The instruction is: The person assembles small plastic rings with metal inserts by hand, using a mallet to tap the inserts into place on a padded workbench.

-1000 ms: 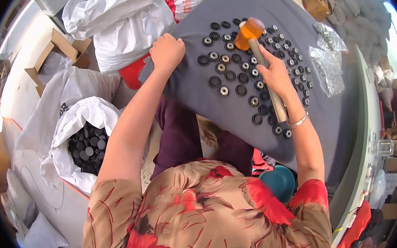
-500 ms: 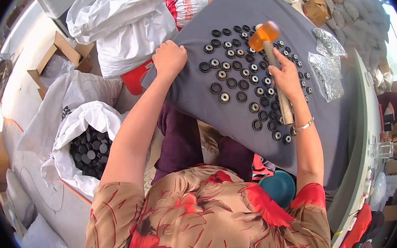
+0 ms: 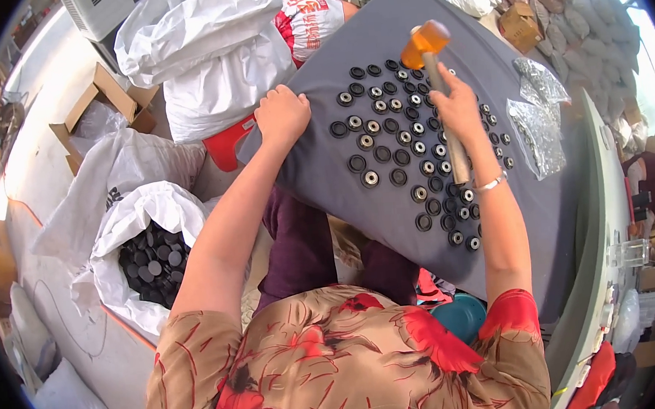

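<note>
My right hand (image 3: 457, 106) is closed round the wooden handle of a mallet (image 3: 426, 45) with an amber head. The mallet hangs over the far right part of a grey cloth-covered table (image 3: 334, 192), its head toward the far side. Under and around it lie several round black rings, some plain and dark like this ring (image 3: 357, 163), others with a silvery metal centre like this one (image 3: 370, 178). My arm and the mallet hide some of them. At the table's left edge my left hand (image 3: 283, 116) is closed in a fist on the grey cloth.
Clear plastic bags (image 3: 536, 128) lie on the table's right side. Left of me stands an open white sack (image 3: 105, 247) of black discs; an open cardboard box (image 3: 112, 99) is behind it. Full white sacks (image 3: 228, 88) crowd the far left edge. A teal basin (image 3: 462, 316) sits by my right thigh.
The mallet and my right hand have shifted up and slightly left over the rings. My left hand keeps its hold at the table edge. The whole view has tilted a little.
</note>
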Demonstrator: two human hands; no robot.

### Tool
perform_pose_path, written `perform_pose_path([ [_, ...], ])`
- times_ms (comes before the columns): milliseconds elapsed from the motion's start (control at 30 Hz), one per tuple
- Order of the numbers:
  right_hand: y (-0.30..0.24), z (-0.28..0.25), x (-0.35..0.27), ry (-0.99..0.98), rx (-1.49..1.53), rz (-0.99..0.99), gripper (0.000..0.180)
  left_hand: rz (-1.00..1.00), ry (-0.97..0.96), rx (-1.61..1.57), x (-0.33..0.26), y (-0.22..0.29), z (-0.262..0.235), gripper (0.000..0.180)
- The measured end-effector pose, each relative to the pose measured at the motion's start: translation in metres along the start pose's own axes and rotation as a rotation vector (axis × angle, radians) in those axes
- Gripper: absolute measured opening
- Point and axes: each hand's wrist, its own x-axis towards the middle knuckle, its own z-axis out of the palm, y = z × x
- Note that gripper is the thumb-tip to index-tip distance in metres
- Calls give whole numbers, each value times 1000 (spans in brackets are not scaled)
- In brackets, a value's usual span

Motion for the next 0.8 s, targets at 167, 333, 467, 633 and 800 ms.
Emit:
perform_pose_path([
  [167, 8, 12, 14, -113, -77, 71, 63, -1, 3, -4, -1, -1, 6, 39],
  [333, 5, -25, 12, 40, 204, 101, 63, 3, 1, 12, 1, -3, 3, 40],
  [467, 15, -39, 9, 81, 40, 84, 62, -4, -4, 28, 1, -3, 0, 40],
  [633, 67, -14, 18, 68, -183, -22, 65, 21, -6, 21, 1, 3, 6, 41],
  [800, 45, -26, 19, -23, -45, 201, 65, -16, -18, 33, -1, -3, 0, 41],
])
